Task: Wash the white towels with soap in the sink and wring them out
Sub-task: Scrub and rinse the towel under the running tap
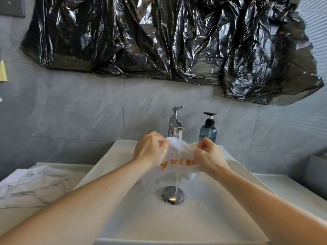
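Both hands grip one white towel (178,156) over the sink (123,209): the left hand (150,150) pinches its left end, the right hand (208,156) its right end, fingers curled into the cloth. Water from the tap (175,124) runs across the towel between them. This looks like the washing or rinsing step; wringing would call for twisting the ends in opposite directions. More towels (31,183) lie on the surface well to the left of the left hand, and the soap bottle (208,129) stands just beyond the right hand.

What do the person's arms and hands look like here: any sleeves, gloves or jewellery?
Both forearms are bare as far as the view shows, with no sleeves in sight. The left hand and right hand wear no gloves, and no rings, watch or bracelet show. The left hand looks wet and glossy near the fingers.
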`<state>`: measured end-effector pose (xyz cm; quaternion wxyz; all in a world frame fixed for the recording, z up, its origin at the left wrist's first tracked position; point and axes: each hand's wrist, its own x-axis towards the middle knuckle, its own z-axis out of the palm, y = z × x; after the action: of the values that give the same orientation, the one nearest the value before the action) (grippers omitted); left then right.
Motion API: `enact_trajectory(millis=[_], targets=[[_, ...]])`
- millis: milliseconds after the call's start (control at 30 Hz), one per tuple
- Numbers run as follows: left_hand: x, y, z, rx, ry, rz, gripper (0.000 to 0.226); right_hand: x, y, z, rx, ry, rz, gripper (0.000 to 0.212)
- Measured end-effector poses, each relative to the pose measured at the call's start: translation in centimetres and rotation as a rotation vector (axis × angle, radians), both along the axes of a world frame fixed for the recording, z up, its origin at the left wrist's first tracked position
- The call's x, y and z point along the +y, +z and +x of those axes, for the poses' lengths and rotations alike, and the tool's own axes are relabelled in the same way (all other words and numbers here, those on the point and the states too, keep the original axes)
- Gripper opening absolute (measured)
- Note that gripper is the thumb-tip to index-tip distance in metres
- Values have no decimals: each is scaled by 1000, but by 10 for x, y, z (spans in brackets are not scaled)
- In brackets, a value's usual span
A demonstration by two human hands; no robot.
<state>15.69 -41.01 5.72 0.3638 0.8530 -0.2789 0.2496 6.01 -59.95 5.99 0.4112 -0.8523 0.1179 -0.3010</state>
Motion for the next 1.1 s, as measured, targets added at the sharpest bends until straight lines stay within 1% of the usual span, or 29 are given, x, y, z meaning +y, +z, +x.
enact_trajectory(millis=[67, 100, 167, 200, 233, 267, 300, 333, 367, 400, 433, 467, 500, 567, 600, 633, 667, 700, 767, 800, 867, 900, 967, 1067, 1100], targets=[[2, -1, 3, 41, -126, -5, 34, 0, -1, -1, 52, -3, -49, 13], [4, -2, 4, 88, -167, 53, 33, -1, -4, -1, 147, 16, -120, 12], [5, -5, 5, 207, -184, 236, 31, -4, -7, -7, 398, 78, -229, 12], [5, -7, 4, 256, -176, 316, 38, -4, -9, -8, 460, 104, -245, 17], [4, -8, 4, 305, -164, 356, 46, -4, -9, -8, 453, 105, -238, 22], [3, -6, 3, 350, -152, 350, 52, -3, -8, -7, 399, 90, -211, 26], [3, -4, 3, 383, -140, 314, 52, -3, -7, -7, 354, 78, -179, 27], [4, -2, 2, 400, -123, 276, 48, -3, -7, -6, 356, 82, -168, 31], [5, -3, 5, 408, -107, 242, 42, -4, -8, -7, 425, 111, -182, 40], [7, -4, 5, 421, -98, 243, 37, -4, -11, -8, 538, 152, -217, 53], [10, -4, 4, 452, -103, 288, 34, -4, -13, -10, 652, 180, -281, 66], [11, -6, 3, 503, -122, 379, 31, -3, -16, -12, 719, 187, -362, 73], [11, -8, 4, 577, -156, 479, 30, -1, -16, -14, 741, 182, -439, 73], [9, -12, 4, 727, -179, 624, 30, 4, -18, -15, 715, 184, -552, 56], [8, -13, 4, 789, -175, 635, 32, 8, -19, -15, 700, 198, -588, 45], [7, -14, 3, 856, -184, 607, 34, 10, -20, -14, 669, 208, -579, 37], [6, -15, 2, 919, -210, 560, 35, 10, -22, -11, 611, 203, -516, 31], [7, -15, 2, 960, -230, 511, 36, 9, -24, -8, 534, 181, -423, 29], [10, -14, 2, 948, -254, 434, 35, 6, -20, -2, 377, 97, -246, 34], [13, -12, 3, 933, -268, 382, 38, 3, -17, 1, 300, 51, -162, 37], [15, -12, 9, 952, -292, 294, 62, 2, -13, 3, 159, 4, 2, 37], [14, -14, 12, 975, -279, 281, 71, 2, -12, 3, 105, -4, 64, 37], [6, -17, 10, 1012, -278, 256, 75, 1, -12, 4, 36, -16, 134, 36], [-1, -16, 1, 1096, -402, 205, 90, -3, -15, 6, -25, -45, 161, 36], [-1, -15, -3, 1098, -426, 192, 87, -3, -13, 5, -34, -54, 165, 35]])
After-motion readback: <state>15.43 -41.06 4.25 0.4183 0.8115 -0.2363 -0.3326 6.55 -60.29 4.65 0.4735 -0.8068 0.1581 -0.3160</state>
